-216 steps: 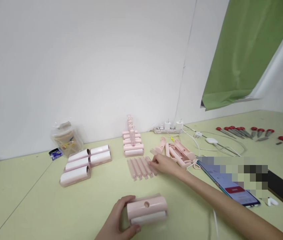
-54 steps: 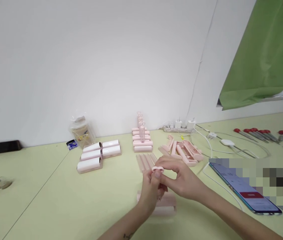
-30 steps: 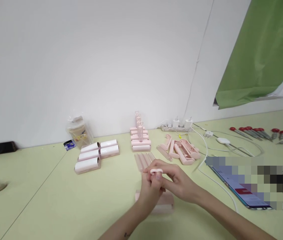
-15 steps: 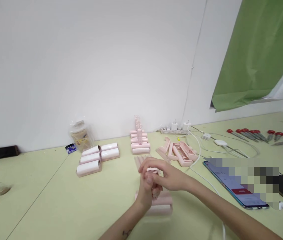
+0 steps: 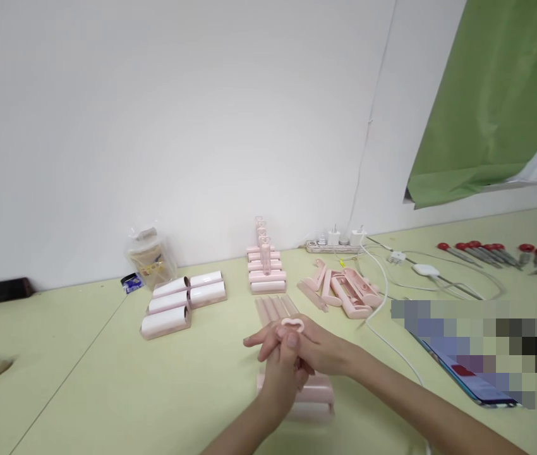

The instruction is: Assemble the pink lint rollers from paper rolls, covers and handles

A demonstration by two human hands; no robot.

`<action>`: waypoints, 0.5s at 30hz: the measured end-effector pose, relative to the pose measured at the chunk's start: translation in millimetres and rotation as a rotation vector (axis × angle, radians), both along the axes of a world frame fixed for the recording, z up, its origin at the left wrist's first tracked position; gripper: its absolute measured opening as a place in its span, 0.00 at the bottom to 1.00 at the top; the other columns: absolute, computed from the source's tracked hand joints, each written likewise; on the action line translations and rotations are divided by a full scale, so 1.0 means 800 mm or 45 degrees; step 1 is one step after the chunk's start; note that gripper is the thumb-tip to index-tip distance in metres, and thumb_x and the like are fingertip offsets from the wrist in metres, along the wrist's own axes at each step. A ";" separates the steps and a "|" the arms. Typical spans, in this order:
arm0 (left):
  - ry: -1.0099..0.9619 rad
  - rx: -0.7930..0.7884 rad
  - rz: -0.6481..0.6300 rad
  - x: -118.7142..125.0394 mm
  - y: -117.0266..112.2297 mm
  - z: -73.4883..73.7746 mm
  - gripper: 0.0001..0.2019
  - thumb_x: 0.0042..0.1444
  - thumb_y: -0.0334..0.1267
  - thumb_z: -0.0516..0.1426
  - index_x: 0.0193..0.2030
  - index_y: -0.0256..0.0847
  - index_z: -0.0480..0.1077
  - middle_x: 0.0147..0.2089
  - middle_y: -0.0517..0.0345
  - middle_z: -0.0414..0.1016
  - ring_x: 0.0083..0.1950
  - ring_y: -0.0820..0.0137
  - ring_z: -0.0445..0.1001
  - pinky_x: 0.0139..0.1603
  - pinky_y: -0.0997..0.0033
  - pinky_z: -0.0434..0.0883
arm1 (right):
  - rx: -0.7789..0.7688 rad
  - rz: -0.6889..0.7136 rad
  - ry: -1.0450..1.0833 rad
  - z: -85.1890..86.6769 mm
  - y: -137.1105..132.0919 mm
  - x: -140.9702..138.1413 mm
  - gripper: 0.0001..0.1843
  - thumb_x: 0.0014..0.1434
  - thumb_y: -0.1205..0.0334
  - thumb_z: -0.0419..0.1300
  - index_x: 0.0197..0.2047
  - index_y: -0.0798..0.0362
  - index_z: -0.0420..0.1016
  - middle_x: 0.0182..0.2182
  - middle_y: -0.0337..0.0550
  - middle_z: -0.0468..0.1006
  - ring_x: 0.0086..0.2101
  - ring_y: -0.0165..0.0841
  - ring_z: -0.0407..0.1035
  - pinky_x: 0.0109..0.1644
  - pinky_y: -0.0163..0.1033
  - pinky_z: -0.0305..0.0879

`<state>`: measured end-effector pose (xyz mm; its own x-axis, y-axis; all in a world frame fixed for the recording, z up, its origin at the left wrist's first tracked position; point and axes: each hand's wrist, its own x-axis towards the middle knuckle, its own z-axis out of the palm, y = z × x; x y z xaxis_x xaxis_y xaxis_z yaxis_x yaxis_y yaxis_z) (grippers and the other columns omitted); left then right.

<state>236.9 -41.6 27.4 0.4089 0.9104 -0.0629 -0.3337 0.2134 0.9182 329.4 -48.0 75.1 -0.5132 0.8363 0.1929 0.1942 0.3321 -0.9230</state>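
My left hand and my right hand are pressed together above the table, fingers closed around a small pink part. A pale pink heart-shaped loop sticks up between the thumb and fingers; the rest of the part is hidden in my hands. Below them lies a lint roller with a pink case and white roll, partly covered. Just beyond my fingers are several translucent pink strips. Farther back stands a row of pink rollers, with upright heart-topped pink handles on it.
White rolls in clear pink cases sit at the left, before a bagged cup. Pink shells lie right of centre, near a white cable and power strip. A phone and red-ended tools are farther right.
My right hand's fingers have stretched out toward the left over my left hand. The heart-shaped loop now shows more clearly between the hands. Both hands have shifted slightly down; the view has turned a little.
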 end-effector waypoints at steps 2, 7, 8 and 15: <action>0.010 -0.008 -0.007 -0.001 -0.003 0.004 0.27 0.33 0.68 0.52 0.20 0.43 0.55 0.06 0.74 0.44 0.09 0.83 0.39 0.10 0.78 0.37 | -0.091 0.002 -0.015 0.000 -0.003 0.002 0.23 0.63 0.54 0.41 0.37 0.52 0.76 0.50 0.40 0.70 0.38 0.29 0.70 0.30 0.28 0.65; 0.077 0.038 -0.059 -0.005 -0.002 0.009 0.30 0.31 0.71 0.49 0.18 0.41 0.59 0.05 0.72 0.45 0.08 0.82 0.42 0.10 0.78 0.39 | 0.072 -0.052 -0.177 0.000 -0.003 0.009 0.23 0.63 0.50 0.41 0.43 0.51 0.73 0.44 0.42 0.72 0.33 0.28 0.69 0.26 0.27 0.63; 0.095 0.052 -0.069 -0.006 -0.001 0.008 0.31 0.30 0.72 0.48 0.16 0.41 0.58 0.05 0.71 0.44 0.08 0.82 0.41 0.10 0.77 0.39 | 0.103 -0.058 -0.197 0.001 -0.002 0.009 0.23 0.63 0.50 0.40 0.43 0.51 0.73 0.42 0.42 0.73 0.34 0.29 0.69 0.28 0.28 0.63; 0.179 0.072 -0.134 -0.006 0.007 -0.005 0.33 0.28 0.74 0.44 0.09 0.42 0.56 0.04 0.70 0.40 0.08 0.82 0.40 0.10 0.76 0.38 | 0.175 0.009 -0.231 0.008 0.003 0.011 0.25 0.64 0.49 0.39 0.43 0.53 0.72 0.39 0.43 0.73 0.34 0.29 0.69 0.29 0.28 0.62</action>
